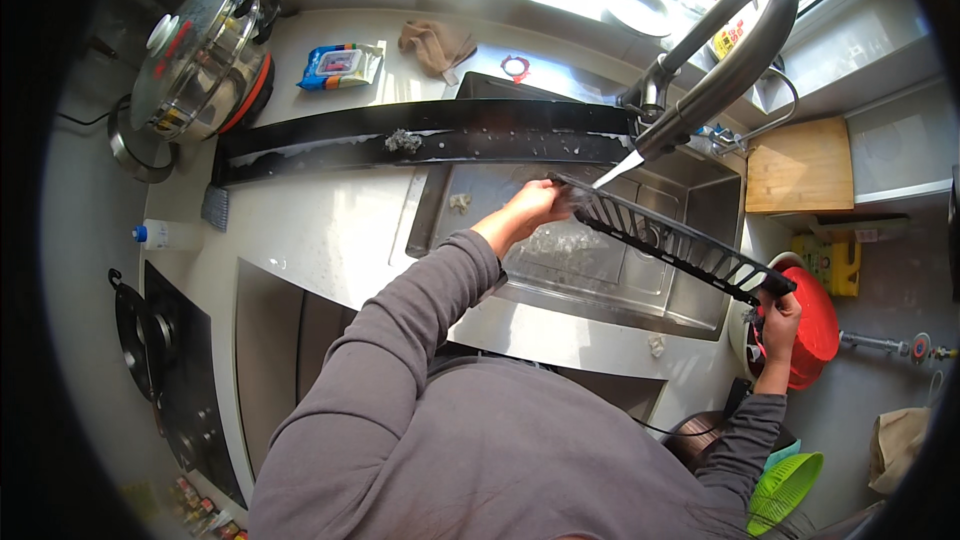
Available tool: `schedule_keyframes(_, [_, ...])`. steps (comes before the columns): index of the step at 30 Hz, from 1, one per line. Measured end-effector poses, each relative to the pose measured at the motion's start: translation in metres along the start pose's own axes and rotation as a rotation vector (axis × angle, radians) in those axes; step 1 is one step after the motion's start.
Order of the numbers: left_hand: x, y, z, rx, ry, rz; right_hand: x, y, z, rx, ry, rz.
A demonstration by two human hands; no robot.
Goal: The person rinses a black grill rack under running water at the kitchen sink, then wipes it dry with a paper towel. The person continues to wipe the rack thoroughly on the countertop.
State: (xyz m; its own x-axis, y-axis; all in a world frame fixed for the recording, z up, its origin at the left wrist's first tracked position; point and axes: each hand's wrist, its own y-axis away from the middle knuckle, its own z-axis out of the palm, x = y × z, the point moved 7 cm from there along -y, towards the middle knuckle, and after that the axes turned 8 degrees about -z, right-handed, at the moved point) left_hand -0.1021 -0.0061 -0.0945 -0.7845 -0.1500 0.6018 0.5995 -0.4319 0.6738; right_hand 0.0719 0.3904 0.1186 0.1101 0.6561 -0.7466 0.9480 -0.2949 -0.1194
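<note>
A long black slotted grille [700, 240] is held tilted over the steel sink [610, 280] by both of my hands. My left hand [536, 204] is closed round its left end, close under the tap [690, 110], where water runs onto it. My right hand [780, 328] grips the far right end, past the sink's right edge. Behind the grille, a long black panel [330, 143] lies across the counter and the back of the sink. On that panel sits a grey wire scrubber [404, 141], with wet or foamy patches around it.
At the back left are a glass-lidded steamer pot [205, 60], a wipes pack [340, 67] and a brown cloth [436, 46]. A grey brush [215, 208] sits by the panel's left end. Right of the sink are a red basin [815, 325] and a wooden board [800, 165].
</note>
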Motion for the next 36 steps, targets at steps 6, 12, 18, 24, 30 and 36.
schedule_keyframes(6, [0.007, 0.015, -0.004, -0.301, 0.476, -0.116, -0.019, 0.013, -0.002, 0.035, -0.061, -0.306])
schedule_keyframes(12, [0.001, 0.024, -0.004, -0.192, 0.163, -0.123, -0.023, 0.028, -0.003, 0.08, 0.063, -0.351])
schedule_keyframes(18, [-0.006, 0.026, 0.003, -0.378, -0.071, -0.083, 0.029, 0.044, -0.009, 0.257, -0.273, -0.054])
schedule_keyframes(24, [-0.022, 0.025, -0.001, -0.29, -0.161, -0.112, 0.044, 0.061, -0.008, 0.186, -0.649, 0.117])
schedule_keyframes(30, [-0.033, 0.025, -0.004, -0.301, -0.24, -0.18, 0.04, 0.079, 0.0, 0.042, -0.527, 0.287])
schedule_keyframes(36, [-0.026, 0.028, 0.001, -0.229, -0.45, -0.14, 0.027, 0.083, 0.011, -0.135, -0.574, 0.268])
